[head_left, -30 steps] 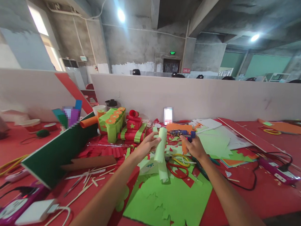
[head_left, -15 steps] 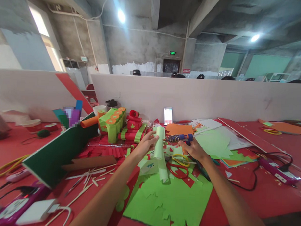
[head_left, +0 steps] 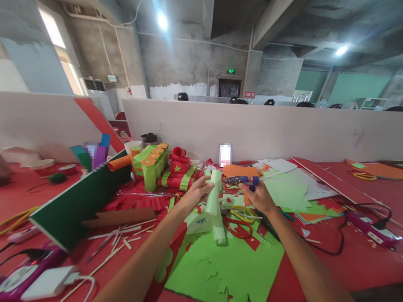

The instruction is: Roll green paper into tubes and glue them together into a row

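Note:
My left hand [head_left: 199, 192] is closed on a rolled tube of pale green paper [head_left: 213, 193], thumb and fingers at its upper left side. Another pale green roll [head_left: 218, 228] lies beneath it, pointing toward me. In my right hand [head_left: 261, 196] is a blue glue gun [head_left: 238, 181], its nozzle aimed left and just short of the tube's upper part. Scissors with red handles [head_left: 237, 228] and a yellow-handled pair [head_left: 242, 214] rest below the gun. A bright green sheet [head_left: 225, 268] with star-shaped cutouts spreads nearer to me.
Red and green paper rolls [head_left: 177, 170] are stacked at the back left, beside green tubes with orange tops [head_left: 150, 167]. A dark green board [head_left: 83, 204] leans at left. Purple power strips [head_left: 373, 229] sit at both sides. A lit phone [head_left: 225, 155] stands against the white partition [head_left: 271, 131].
The glue gun's nozzle has drawn slightly to the right, away from the paper tube. The fingers of my left hand have shifted a little on the tube, which stays in nearly the same place.

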The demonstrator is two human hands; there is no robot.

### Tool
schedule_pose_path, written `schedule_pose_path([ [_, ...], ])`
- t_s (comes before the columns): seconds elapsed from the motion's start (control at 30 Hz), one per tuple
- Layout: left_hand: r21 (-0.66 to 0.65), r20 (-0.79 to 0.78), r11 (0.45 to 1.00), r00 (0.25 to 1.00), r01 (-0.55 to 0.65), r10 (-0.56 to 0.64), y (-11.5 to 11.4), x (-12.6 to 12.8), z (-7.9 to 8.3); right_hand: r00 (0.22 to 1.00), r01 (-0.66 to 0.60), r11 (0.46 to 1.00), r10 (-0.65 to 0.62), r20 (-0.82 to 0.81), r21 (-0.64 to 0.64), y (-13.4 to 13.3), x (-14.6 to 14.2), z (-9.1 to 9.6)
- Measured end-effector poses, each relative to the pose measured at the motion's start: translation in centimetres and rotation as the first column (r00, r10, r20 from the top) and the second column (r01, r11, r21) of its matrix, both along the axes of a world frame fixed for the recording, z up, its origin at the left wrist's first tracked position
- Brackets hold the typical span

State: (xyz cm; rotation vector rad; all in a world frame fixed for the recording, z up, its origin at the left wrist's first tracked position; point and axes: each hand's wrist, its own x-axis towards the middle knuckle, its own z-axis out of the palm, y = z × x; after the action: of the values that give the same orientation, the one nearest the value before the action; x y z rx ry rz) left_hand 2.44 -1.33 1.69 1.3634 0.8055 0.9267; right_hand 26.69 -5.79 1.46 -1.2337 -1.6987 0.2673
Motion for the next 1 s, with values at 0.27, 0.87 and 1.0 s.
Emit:
schedule_pose_path([
  [0.27, -0.022, 0.039, 0.998, 0.997, -0.067, 0.067, 0.4, -0.2, 0.1, 0.989, -0.146, 0.978, 0.148, 0.004, -0.147, -0.5, -0.1, 0.0],
  [0.87, -0.027, 0.162, 0.995, 0.982, -0.096, 0.099, 1.1, -0.4, -0.4, 0.973, -0.230, 0.942, 0.221, -0.066, -0.244, -0.8, -0.3, -0.3],
  [1.0, -0.028, 0.164, 0.995, 0.981, -0.098, 0.101, 1.3, -0.4, -0.6, 0.977, -0.202, 0.951, 0.178, -0.118, -0.236, -0.6, 0.0, -0.4],
])
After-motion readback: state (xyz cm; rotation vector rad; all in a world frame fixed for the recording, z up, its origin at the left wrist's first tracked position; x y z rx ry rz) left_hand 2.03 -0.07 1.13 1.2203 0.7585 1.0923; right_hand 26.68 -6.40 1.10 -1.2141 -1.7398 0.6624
